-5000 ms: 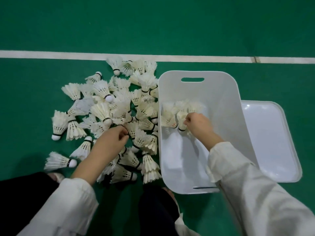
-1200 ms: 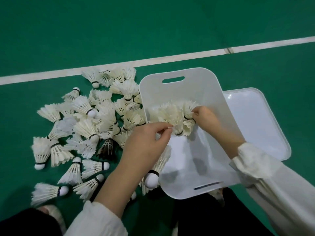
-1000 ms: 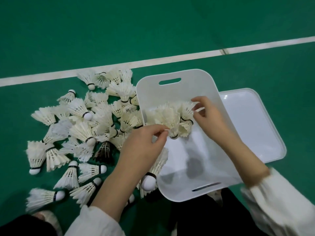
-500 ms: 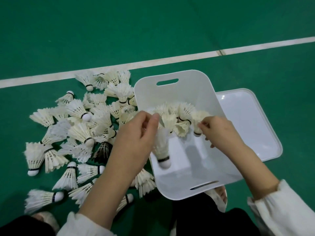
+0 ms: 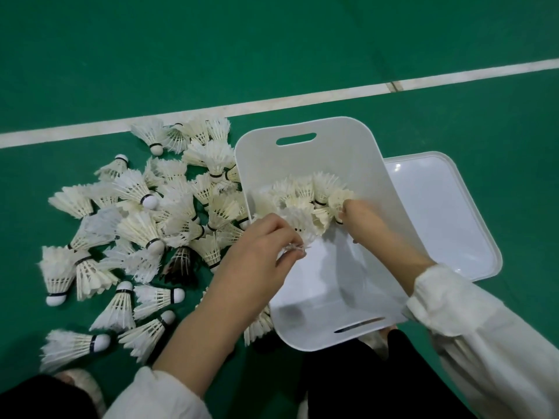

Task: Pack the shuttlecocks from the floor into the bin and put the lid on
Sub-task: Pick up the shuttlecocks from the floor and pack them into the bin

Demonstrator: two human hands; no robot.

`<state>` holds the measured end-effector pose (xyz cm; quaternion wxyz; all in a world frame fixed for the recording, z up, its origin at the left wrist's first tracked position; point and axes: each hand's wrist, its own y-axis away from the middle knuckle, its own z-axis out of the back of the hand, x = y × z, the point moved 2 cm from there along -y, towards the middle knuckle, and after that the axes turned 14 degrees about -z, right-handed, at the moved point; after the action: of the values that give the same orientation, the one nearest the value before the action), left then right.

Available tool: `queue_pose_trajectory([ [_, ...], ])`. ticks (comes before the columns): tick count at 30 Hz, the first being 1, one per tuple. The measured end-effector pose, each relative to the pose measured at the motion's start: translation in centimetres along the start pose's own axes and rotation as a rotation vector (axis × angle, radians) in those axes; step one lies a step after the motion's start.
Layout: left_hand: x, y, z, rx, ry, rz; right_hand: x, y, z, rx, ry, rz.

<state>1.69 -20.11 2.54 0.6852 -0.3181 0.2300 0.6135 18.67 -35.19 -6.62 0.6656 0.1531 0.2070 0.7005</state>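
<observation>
A white plastic bin [image 5: 372, 164] stands on the green floor with several white shuttlecocks [image 5: 305, 195] lined up against its far inner side. My left hand [image 5: 257, 255] is over the bin's left edge and pinches the feather rim of a shuttlecock [image 5: 295, 247]. My right hand [image 5: 361, 220] is inside the bin, its fingers curled on a shuttlecock [image 5: 338, 201] at the right end of the row. Several loose shuttlecocks [image 5: 142, 225] lie in a pile on the floor left of the bin. The white lid [image 5: 447, 213] lies flat to the bin's right.
A white court line [image 5: 272, 102] runs across the green floor behind the pile and bin. One dark-feathered shuttlecock [image 5: 180, 264] lies in the pile. My knees in dark trousers [image 5: 357, 382] sit just below the bin.
My left hand has carried a shuttlecock from the bin's left rim into the bin beside the row. My right hand has shifted up to the right end of the row.
</observation>
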Motion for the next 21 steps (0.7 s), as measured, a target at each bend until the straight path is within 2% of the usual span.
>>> queue_pose_trajectory([
  [5,0.7,-0.1,0.2,0.024,-0.036,-0.001,-0.8,2.1,0.6,0.019,0.032,0.021],
  [7,1.0,-0.1,0.3,-0.003,-0.031,-0.004,-0.6,4.4,2.4,-0.117,0.053,0.072],
  [9,1.3,-0.1,0.6,-0.039,-0.014,-0.005,-0.1,7.5,4.6,-0.259,-0.174,0.224],
  [11,1.3,-0.2,0.9,-0.069,0.020,0.002,0.8,10.7,6.3,-0.202,-0.419,0.471],
  [14,1.0,-0.3,1.3,-0.125,0.081,-0.016,2.1,12.6,6.1,-0.016,-0.433,0.661],
  [18,1.1,-0.2,1.7,-0.149,0.098,-0.025,3.4,11.9,5.3,-0.062,-0.408,0.689],
  [21,1.9,1.0,3.2,-0.291,0.124,0.061,2.8,10.1,5.0,-0.140,-0.398,0.579],
])
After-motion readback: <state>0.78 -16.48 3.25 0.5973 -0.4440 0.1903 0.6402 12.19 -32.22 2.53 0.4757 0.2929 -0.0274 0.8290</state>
